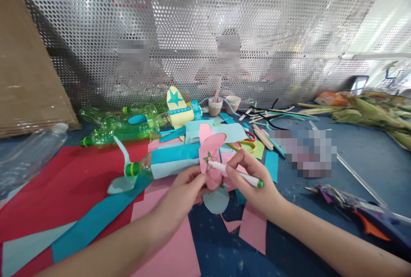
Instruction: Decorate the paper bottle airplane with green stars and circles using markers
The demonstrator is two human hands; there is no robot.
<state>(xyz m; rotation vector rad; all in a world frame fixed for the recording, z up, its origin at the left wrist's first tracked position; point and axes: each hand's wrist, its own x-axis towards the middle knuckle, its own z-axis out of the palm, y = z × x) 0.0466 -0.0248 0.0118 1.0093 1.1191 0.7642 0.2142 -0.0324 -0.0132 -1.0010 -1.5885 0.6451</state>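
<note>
My left hand (pixel 189 185) pinches a pink paper cutout (pixel 212 143) with rounded lobes, keeping it raised off the table. On its face is a green star outline, partly coloured in. A white marker (pixel 247 177) with a green end sits between the fingers of my right hand (pixel 252 183), its tip at the star. Just left of the cutout lies a plastic bottle wrapped in blue paper (pixel 175 156), green cap to the left, with a pale blue paper propeller (pixel 122 185) at the cap. A rounded pale blue piece (pixel 216 201) shows below the cutout.
Green bottles (pixel 122 133) and a decorated yellow paper plane (pixel 180 114) lie behind. Red paper (pixel 93 174) and pink sheets (pixel 170 242) spread at left and front. A glue gun (pixel 362 208) is at right. Scissors (pixel 245 145), sticks (pixel 263 136) and corn husks (pixel 369 112) lie farther back.
</note>
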